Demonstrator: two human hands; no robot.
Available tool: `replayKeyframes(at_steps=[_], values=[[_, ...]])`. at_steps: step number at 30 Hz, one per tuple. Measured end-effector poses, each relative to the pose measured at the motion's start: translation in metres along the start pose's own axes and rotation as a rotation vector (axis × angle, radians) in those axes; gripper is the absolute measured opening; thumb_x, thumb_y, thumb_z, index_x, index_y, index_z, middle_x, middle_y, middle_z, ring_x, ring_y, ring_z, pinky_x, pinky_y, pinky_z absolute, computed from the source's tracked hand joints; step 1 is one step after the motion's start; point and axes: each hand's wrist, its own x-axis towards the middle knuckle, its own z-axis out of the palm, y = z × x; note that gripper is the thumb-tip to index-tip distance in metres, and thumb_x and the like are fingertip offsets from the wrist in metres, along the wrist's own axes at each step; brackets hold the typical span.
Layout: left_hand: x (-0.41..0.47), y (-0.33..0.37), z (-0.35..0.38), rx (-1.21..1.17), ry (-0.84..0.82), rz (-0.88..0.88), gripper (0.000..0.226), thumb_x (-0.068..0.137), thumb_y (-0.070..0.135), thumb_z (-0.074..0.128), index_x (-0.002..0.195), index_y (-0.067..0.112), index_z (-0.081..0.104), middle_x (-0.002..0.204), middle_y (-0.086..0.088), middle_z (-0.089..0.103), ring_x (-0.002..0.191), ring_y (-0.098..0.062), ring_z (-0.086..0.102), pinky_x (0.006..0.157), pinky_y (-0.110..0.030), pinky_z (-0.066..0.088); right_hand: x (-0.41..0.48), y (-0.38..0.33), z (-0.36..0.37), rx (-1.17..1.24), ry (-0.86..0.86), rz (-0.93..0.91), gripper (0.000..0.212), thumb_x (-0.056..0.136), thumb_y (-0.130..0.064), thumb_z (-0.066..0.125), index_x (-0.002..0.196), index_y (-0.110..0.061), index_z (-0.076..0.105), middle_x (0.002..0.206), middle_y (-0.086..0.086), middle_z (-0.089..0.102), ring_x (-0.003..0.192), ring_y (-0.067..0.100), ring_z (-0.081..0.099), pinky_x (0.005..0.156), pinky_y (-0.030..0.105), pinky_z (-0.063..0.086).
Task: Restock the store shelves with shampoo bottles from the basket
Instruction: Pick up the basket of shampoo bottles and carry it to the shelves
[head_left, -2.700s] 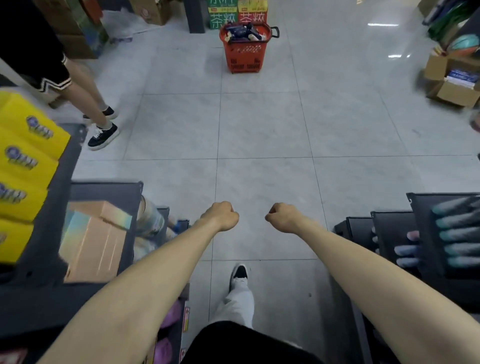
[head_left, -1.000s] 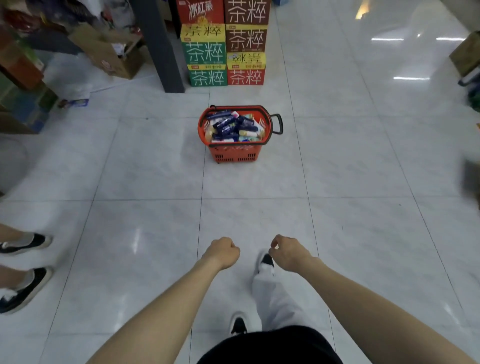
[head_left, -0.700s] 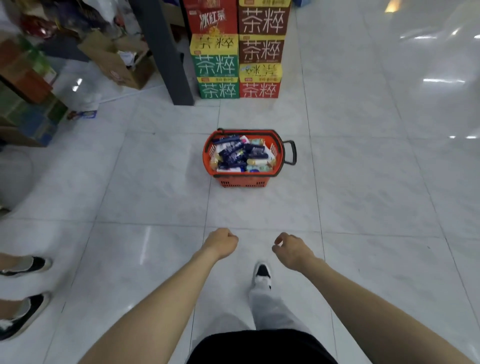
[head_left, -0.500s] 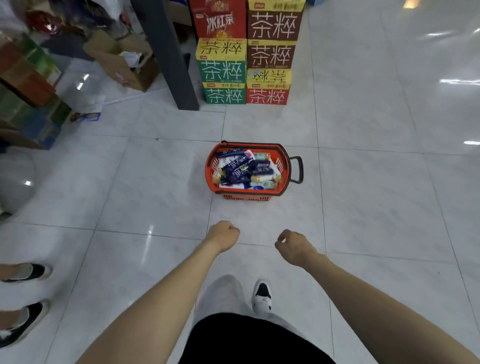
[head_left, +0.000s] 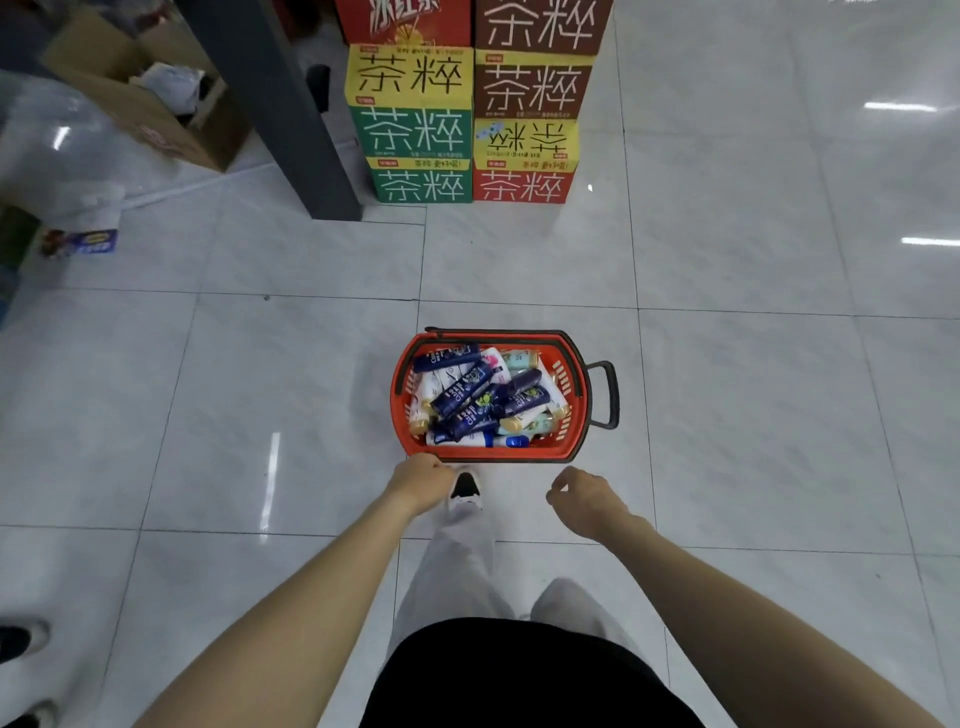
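Store aisle, mid-restock: a few steps across the glossy grey tiled floor (head_left: 260, 389) have brought me up to the red plastic shopping basket (head_left: 498, 457), which now sits just ahead of my black-and-white shoe (head_left: 464, 488), heaped with dark blue and white shampoo bottles (head_left: 460, 389). My left hand (head_left: 421, 475) hangs by its near rim, fingers balled into an empty fist. My right hand (head_left: 584, 493) is loosely curled, holding nothing. Stacked colourful tea cartons (head_left: 415, 130) stand beyond. No bottle is lifted yet; restocking, I judge, starts with a reach down.
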Motion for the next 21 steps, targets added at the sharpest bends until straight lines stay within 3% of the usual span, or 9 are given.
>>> replayKeyframes(at_steps=[5,9,11,13,14,16,18,20,21], values=[[0.054,0.033,-0.043,-0.004,-0.04,-0.109,0.024,0.095,0.023,0.054,0.108,0.008,0.068,0.107,-0.014,0.074,0.099,-0.03,0.071,0.076,-0.033,0.056,0.051,-0.041,-0.041,-0.002,-0.006,-0.039,0.028,0.097,-0.023,0.047,0.119,-0.015,0.064,0.122,0.01,0.069,0.102,0.032,0.064,0.086,0.036,0.051],[0.113,0.057,-0.064,-0.037,-0.045,-0.127,0.023,0.098,0.022,0.053,0.107,0.008,0.068,0.102,-0.012,0.075,0.091,-0.024,0.071,0.073,-0.032,0.054,0.104,-0.057,-0.068,0.025,-0.008,-0.029,0.024,0.1,-0.022,0.042,0.12,-0.019,0.056,0.117,0.008,0.068,0.087,0.025,0.063,0.074,0.029,0.049],[0.154,0.06,-0.07,-0.147,0.011,-0.16,0.017,0.099,0.019,0.054,0.097,0.01,0.067,0.099,-0.011,0.076,0.089,-0.025,0.072,0.08,-0.038,0.059,0.137,-0.053,-0.072,0.151,0.035,0.038,0.017,0.099,-0.025,0.044,0.11,-0.022,0.057,0.103,0.002,0.07,0.076,0.014,0.063,0.058,0.024,0.047],[0.198,0.054,-0.074,-0.239,0.123,-0.226,0.015,0.097,0.014,0.057,0.09,0.006,0.068,0.102,-0.015,0.075,0.093,-0.032,0.072,0.09,-0.045,0.059,0.176,-0.049,-0.073,0.302,0.096,0.136,0.024,0.098,-0.028,0.047,0.117,-0.022,0.059,0.097,-0.001,0.07,0.076,0.014,0.066,0.054,0.024,0.047],[0.22,0.045,-0.073,-0.218,0.182,-0.26,0.019,0.096,0.015,0.058,0.092,0.001,0.07,0.103,-0.018,0.075,0.094,-0.035,0.072,0.091,-0.045,0.059,0.197,-0.045,-0.071,0.351,0.13,0.184,0.029,0.097,-0.028,0.048,0.123,-0.02,0.058,0.097,-0.001,0.069,0.076,0.015,0.065,0.055,0.024,0.045],[0.262,0.026,-0.068,-0.131,0.278,-0.324,0.026,0.098,0.021,0.059,0.093,-0.001,0.07,0.104,-0.021,0.075,0.086,-0.033,0.071,0.077,-0.041,0.059,0.24,-0.032,-0.063,0.423,0.211,0.279,0.035,0.095,-0.029,0.051,0.127,-0.017,0.057,0.091,-0.001,0.065,0.071,0.012,0.058,0.053,0.023,0.039],[0.302,0.006,-0.059,-0.083,0.305,-0.368,0.027,0.099,0.024,0.06,0.11,0.001,0.067,0.119,-0.022,0.07,0.092,-0.033,0.069,0.075,-0.035,0.055,0.285,-0.014,-0.057,0.462,0.264,0.379,0.034,0.093,-0.028,0.054,0.122,-0.012,0.059,0.096,0.006,0.066,0.071,0.019,0.059,0.058,0.025,0.044],[0.343,-0.015,-0.049,-0.02,0.294,-0.368,0.061,0.096,0.023,0.065,0.148,0.002,0.043,0.142,-0.025,0.056,0.123,-0.041,0.059,0.096,-0.04,0.05,0.329,0.005,-0.049,0.454,0.291,0.462,0.033,0.09,-0.024,0.056,0.118,-0.006,0.056,0.107,0.015,0.065,0.085,0.032,0.061,0.073,0.035,0.05],[0.362,-0.024,-0.044,0.003,0.289,-0.353,0.075,0.094,0.023,0.067,0.156,0.004,0.031,0.148,-0.025,0.05,0.129,-0.042,0.055,0.101,-0.041,0.047,0.351,0.015,-0.045,0.451,0.314,0.492,0.04,0.089,-0.023,0.056,0.125,-0.004,0.054,0.112,0.017,0.063,0.093,0.036,0.061,0.08,0.039,0.051]])
